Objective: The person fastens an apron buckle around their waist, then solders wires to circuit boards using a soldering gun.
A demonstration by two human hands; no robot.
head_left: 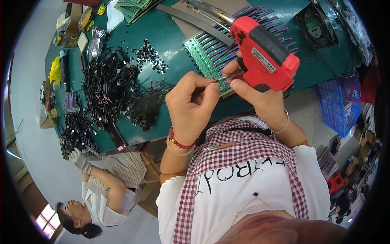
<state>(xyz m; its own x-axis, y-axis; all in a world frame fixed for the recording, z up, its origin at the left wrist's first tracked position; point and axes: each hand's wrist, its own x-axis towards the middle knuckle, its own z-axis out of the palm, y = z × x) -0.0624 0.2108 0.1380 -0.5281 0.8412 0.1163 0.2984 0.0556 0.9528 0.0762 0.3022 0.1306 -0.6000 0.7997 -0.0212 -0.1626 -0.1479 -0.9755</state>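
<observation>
My right hand (262, 99) is closed around the grip of a red soldering gun (266, 51) with a black top, its metal barrel angled toward the far left. The thumb and forefinger of that hand come together close to my left fingertips. My left hand (189, 101) is closed in a pinch on a thin dark wire (220, 79) whose pale end lies between the two hands. Just beyond them is a green circuit board panel (201, 57), with rows of purple, pink and black wires (260, 24) running off to the right. My left fingers partly hide the wire.
Black cable bundles (107, 83) and loose small black parts (150, 57) cover the left of the green table (174, 30). A grey metal strip (195, 23) crosses the board. A fan (317, 26) stands far right, above a blue crate (337, 101). A co-worker's gloved hand (79, 160) is lower left.
</observation>
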